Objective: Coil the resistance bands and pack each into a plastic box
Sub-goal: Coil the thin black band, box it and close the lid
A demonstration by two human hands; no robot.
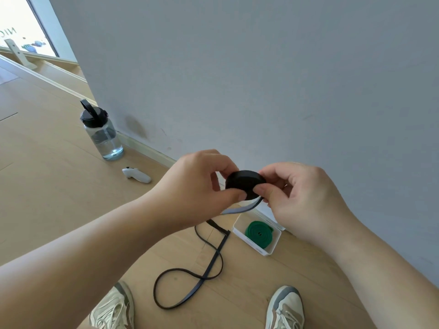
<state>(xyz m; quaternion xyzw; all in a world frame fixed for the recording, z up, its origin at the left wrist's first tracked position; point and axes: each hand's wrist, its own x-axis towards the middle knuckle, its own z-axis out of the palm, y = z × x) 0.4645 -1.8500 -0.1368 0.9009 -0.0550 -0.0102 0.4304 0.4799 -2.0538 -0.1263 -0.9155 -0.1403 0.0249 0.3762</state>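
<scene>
A: Where is the black rubber resistance band (244,182) held?

B: Its coiled part is pinched by the left hand (204,186) and right hand (299,200), both grips closed round it. Its loose tail is trailed onto the wooden floor (59,191).

A: And the box?

B: 1 green coiled band (259,232) is seen inside the white plastic box (263,248), beside the wall (261,67).

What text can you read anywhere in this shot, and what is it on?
"NIC": tilted letters on the bright panel at the top left, cut off by the picture's left edge.
A faint mark on the front wall of the white box: too small to read.
The water bottle, black band and green band: no text shows.
</scene>
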